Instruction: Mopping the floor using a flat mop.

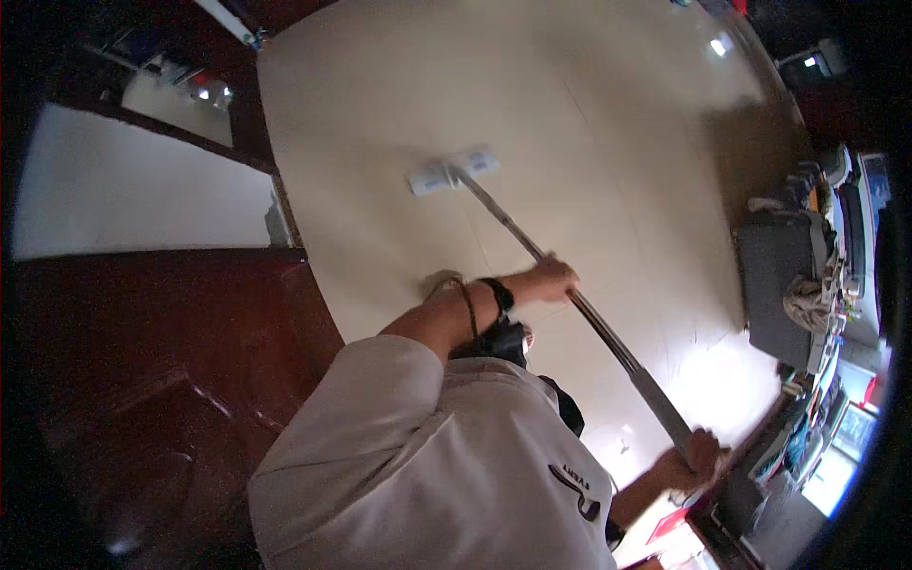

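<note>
My left hand [556, 278], at the end of an arm with a black watch, grips the metal pole [600, 324] of a flat mop around its middle. My right hand [702, 459] is closed around the grey grip [659, 402] at the pole's upper end. From there the pole slants away to the white mop head [453, 172], which lies on the pale floor [399, 92] ahead of me. Bluish marks show on the head, and it is slightly blurred. Part of a foot [529, 336] shows below my left forearm.
Along the left runs a dark red, glossy surface [178, 356] beside a whitish panel [135, 189]. On the right a grey piece of furniture [775, 285] carries a crumpled beige cloth [806, 303] and clutter. A bright window [830, 477] stands at the lower right.
</note>
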Tool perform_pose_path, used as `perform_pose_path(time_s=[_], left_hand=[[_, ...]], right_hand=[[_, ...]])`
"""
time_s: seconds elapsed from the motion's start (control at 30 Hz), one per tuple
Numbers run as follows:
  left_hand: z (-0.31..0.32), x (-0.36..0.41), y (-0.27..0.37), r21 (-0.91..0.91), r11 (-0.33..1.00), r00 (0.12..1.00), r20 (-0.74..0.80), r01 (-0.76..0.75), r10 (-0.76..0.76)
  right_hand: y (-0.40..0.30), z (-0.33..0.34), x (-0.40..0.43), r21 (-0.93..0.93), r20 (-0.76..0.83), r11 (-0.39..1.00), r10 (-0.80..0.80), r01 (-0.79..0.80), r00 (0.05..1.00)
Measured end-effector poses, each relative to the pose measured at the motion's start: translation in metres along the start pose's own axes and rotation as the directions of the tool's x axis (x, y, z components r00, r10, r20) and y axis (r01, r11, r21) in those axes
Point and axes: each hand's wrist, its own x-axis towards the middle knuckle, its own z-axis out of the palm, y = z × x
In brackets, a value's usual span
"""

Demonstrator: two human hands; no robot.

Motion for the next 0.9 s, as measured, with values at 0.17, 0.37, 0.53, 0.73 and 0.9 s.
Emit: perform_pose_path(time_s=[0.17,0.37,0.53,0.73,0.9], left_hand=[[-0.02,-0.035,-0.109,0.108,0.946,0.951,-0.076,0.306,-0.299],[-0.07,-0.062,-0.131,0.111,0.876,0.883,-0.026,0.469,-0.47],[-0.043,-0.064,-0.106,0.226,0.865,0.89,-0.023,0.448,-0.456],[0.05,-0.026,-0.001,0.182,0.954,0.944,0.188,0.237,-0.27],[0.116,0.006,0.126,0.025,0.998,0.989,0.136,-0.057,0.054]], right_hand=[[0.068,0.029,-0.07,-0.283,0.54,0.938,0.327,-0.198,0.776],[0.086,0.065,-0.099,-0.314,0.716,0.856,0.498,-0.411,0.489],[0.068,0.044,-0.081,-0.352,0.784,0.877,0.468,-0.327,0.409],[0.008,-0.033,0.02,-0.365,0.676,0.916,0.383,-0.165,0.629],[-0.057,-0.124,0.125,-0.188,0.723,0.962,0.273,-0.199,0.635]])
